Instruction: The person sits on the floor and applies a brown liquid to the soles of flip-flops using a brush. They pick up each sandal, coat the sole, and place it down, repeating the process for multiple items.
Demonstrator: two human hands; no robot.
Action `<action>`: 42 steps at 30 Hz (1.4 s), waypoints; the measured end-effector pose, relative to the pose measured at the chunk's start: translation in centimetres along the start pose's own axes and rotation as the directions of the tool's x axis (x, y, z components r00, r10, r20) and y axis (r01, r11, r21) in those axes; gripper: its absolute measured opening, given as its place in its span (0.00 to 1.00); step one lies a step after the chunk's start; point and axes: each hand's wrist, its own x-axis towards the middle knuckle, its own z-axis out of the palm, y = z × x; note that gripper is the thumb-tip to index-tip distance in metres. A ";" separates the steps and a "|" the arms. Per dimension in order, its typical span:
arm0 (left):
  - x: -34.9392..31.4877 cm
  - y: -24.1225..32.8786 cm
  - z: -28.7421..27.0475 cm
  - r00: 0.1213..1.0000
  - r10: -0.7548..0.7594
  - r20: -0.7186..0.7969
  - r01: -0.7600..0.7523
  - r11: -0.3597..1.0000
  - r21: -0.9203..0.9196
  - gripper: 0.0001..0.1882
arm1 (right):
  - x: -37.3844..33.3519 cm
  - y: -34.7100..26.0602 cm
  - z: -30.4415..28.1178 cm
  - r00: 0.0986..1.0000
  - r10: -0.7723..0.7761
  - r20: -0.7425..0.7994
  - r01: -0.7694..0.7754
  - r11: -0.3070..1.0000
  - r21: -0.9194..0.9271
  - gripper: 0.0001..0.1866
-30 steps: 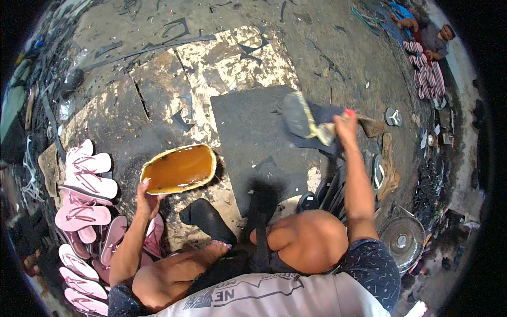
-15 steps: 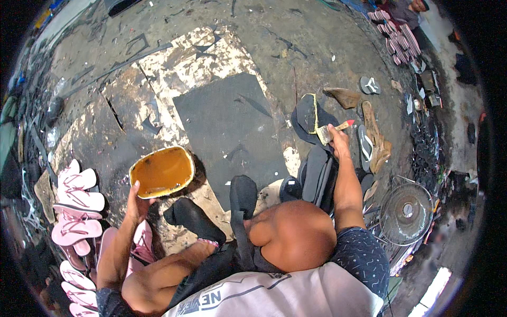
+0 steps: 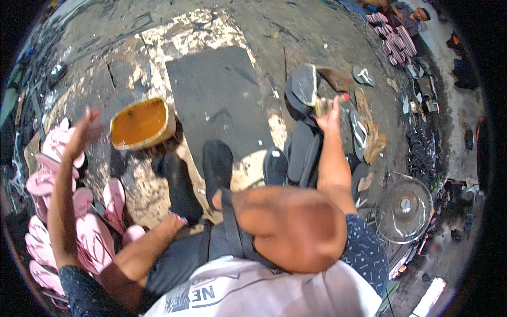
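My right hand grips a small brush with a red handle tip and presses it against a black sandal sole propped up on the ground. Off to the left, my left hand is lifted and blurred, holding nothing, just left of a yellow tub of orange-brown glue. Below the brush lies a stack of black soles. A dark rubber mat is spread between the tub and the soles. My bent knees fill the lower middle of the view.
Several pink soles lie in rows at the left. A round fan stands at the right, with scraps and sandals around it. At the far top right a person sits by striped pink soles. The ground is cracked concrete.
My left hand has come off the tub's edge and swung up and left. The right hand still holds the brush at the black sole. The view has tilted.
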 end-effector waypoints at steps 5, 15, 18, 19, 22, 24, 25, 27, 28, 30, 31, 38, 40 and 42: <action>-6.3 15.7 4.0 0.879 0.457 -0.136 -0.442 0.888 0.126 0.38 | -0.3 -0.7 3.9 0.935 -0.284 -0.211 0.270 0.958 -0.094 0.36; -15.2 30.0 18.2 0.463 0.849 0.254 -0.780 0.254 0.572 0.36 | -11.9 -11.5 13.1 0.636 -0.771 -0.037 0.568 0.500 -0.654 0.28; -12.4 31.8 32.3 0.336 0.864 0.374 -0.843 0.100 0.528 0.43 | -14.1 -11.2 14.1 0.459 -0.872 0.170 0.735 0.266 -0.623 0.28; -11.4 32.3 35.9 0.357 0.838 0.413 -0.847 0.103 0.521 0.43 | -17.0 -9.9 16.6 0.322 -0.922 0.216 0.845 0.177 -0.505 0.28; -5.4 32.3 45.9 0.245 0.890 0.384 -0.868 0.025 0.496 0.42 | -20.2 -7.7 19.4 0.433 -0.851 0.296 0.850 0.276 -0.449 0.28; -2.4 33.3 51.4 0.173 0.907 0.385 -0.884 -0.029 0.466 0.39 | -16.5 -5.9 19.2 0.238 -0.909 0.343 0.969 0.197 -0.150 0.20; -1.3 33.8 53.1 0.154 0.866 0.475 -0.903 -0.072 0.424 0.33 | -17.3 -5.5 19.3 0.155 -0.925 0.346 0.976 0.089 -0.197 0.22; -1.1 34.0 56.4 -0.128 0.872 0.473 -0.910 -0.293 0.294 0.24 | -14.7 -6.4 15.8 0.076 -0.941 0.328 0.942 -0.041 -0.334 0.24; -0.9 34.3 56.9 0.154 0.878 0.454 -0.980 0.078 0.182 0.21 | -14.5 -7.1 14.5 0.012 -0.964 0.266 0.922 -0.092 -0.375 0.25; 0.7 35.7 56.4 0.404 0.822 0.401 -0.914 0.377 0.146 0.17 | -15.7 -8.3 10.8 0.082 -0.974 0.212 0.704 -0.094 -0.704 0.31; -0.2 36.8 58.2 0.432 0.838 0.333 -0.805 0.525 -0.277 0.18 | -13.7 -8.7 7.8 0.221 -0.975 -0.018 0.680 0.167 -0.714 0.33; -1.6 38.2 59.1 0.591 0.611 0.527 -0.308 0.775 -0.552 0.16 | -11.7 -8.0 4.0 0.942 -0.244 0.232 0.222 0.968 0.117 0.35; 0.4 38.5 57.2 0.640 0.643 0.421 -0.308 0.716 -0.627 0.16 | -12.5 -7.9 5.1 0.918 -0.389 0.081 0.375 0.915 0.149 0.30; 1.9 38.9 55.2 0.585 0.740 0.331 -0.442 0.634 -0.635 0.18 | -11.0 -7.1 1.3 0.849 -0.497 -0.179 0.492 0.868 -0.074 0.28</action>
